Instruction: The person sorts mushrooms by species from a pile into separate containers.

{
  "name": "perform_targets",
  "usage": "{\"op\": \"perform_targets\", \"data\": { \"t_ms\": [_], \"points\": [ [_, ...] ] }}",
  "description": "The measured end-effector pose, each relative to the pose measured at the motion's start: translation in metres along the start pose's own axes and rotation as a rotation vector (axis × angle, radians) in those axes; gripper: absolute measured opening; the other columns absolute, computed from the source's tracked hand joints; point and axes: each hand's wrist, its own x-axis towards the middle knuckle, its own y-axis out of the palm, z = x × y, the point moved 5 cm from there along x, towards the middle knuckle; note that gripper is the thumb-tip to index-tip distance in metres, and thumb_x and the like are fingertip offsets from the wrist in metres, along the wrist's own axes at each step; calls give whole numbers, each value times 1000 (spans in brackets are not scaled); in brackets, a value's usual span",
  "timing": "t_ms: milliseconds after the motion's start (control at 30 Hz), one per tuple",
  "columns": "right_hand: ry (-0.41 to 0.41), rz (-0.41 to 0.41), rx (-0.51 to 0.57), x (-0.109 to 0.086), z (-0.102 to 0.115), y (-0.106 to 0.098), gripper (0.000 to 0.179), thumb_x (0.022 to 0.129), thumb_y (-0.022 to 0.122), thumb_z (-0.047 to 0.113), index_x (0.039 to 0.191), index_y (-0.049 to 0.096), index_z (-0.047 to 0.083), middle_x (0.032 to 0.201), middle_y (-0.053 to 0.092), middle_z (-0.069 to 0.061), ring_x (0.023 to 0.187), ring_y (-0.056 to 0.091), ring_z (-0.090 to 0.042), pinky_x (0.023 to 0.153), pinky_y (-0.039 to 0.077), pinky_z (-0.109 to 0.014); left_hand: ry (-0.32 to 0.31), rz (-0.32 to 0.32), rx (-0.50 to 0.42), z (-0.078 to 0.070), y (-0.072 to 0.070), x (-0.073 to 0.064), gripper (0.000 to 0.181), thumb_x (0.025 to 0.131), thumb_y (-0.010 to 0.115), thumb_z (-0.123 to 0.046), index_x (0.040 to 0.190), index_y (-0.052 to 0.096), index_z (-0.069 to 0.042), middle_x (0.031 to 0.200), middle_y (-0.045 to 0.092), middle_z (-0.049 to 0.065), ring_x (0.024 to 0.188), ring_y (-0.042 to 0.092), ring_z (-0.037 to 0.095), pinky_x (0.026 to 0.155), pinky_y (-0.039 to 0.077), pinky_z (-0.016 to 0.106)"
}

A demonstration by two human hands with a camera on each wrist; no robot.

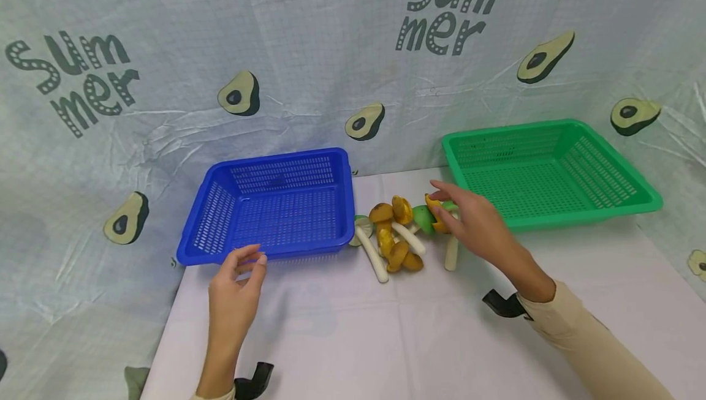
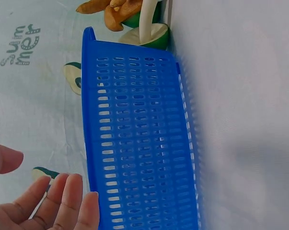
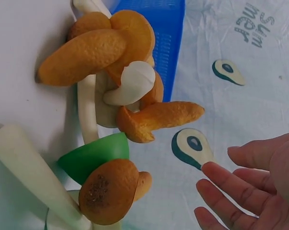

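A pile of toy mushrooms lies on the white table between two baskets. Some are brown-orange, like the brown mushroom (image 1: pixel 382 213); others have green caps and long pale stems, such as the green-capped mushroom (image 1: pixel 372 256). Over the pile's right end, my right hand (image 1: pixel 478 222) has its fingers loosely spread. In the right wrist view that hand (image 3: pixel 259 189) holds nothing, with a gap to the brown mushroom (image 3: pixel 108 191) nearby. My left hand (image 1: pixel 236 293), its fingers lightly bent, is at the front rim of the blue basket (image 1: pixel 270 252). Nothing is in its grasp in the left wrist view.
To the right of the pile stands a green basket (image 1: pixel 584 215) with slotted walls. Both baskets stand near a hanging cloth (image 1: pixel 309 32) printed with avocados and lettering. The white tabletop (image 1: pixel 358 339) extends in front of the baskets. A black strap piece (image 1: pixel 503 304) sticks out at the right wrist.
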Motion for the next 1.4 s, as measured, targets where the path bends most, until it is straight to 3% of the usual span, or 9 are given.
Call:
{"op": "perform_targets", "data": {
  "t_ms": [233,500,667,900,1133,1400],
  "points": [
    [20,0,50,7,-1,3,53,100,66,14,148,47,0,121,72,-9,107,69,-34,88,55,-51,-168,-55,-66,16,-6,-4,30,102,62,-25,123,65,-4,111,69,11,87,67,1,73,53,11],
    [26,-10,107,15,-2,8,51,100,65,10,147,48,0,119,73,-11,110,69,-31,90,57,-49,-274,-130,-154,28,-9,-7,31,101,62,-18,129,61,-3,111,65,11,79,66,-4,68,56,15],
    [50,-5,131,19,-2,11,49,99,65,10,146,50,0,117,73,-11,105,71,-29,87,58,-47,-277,-205,-160,36,-9,-10,39,100,63,-15,136,53,-3,110,63,8,76,63,-5,64,55,14],
    [83,13,127,27,-1,16,46,100,64,9,144,54,2,116,73,-11,103,72,-28,86,59,-45,-288,-290,-146,45,-5,-9,52,101,63,-23,149,45,-13,112,59,2,78,62,-3,62,54,13],
    [91,19,122,36,-1,20,43,99,64,7,141,57,3,115,74,-11,101,73,-28,82,60,-44,-274,-354,-271,52,6,-3,60,97,70,-24,149,42,-12,113,53,4,80,61,7,61,53,13],
    [98,70,176,44,-4,30,51,96,68,4,145,53,3,118,73,-13,104,72,-29,84,59,-44,-296,-376,-394,59,16,0,72,94,73,-24,150,30,-11,113,45,1,82,61,13,62,54,16]
  ]
}}
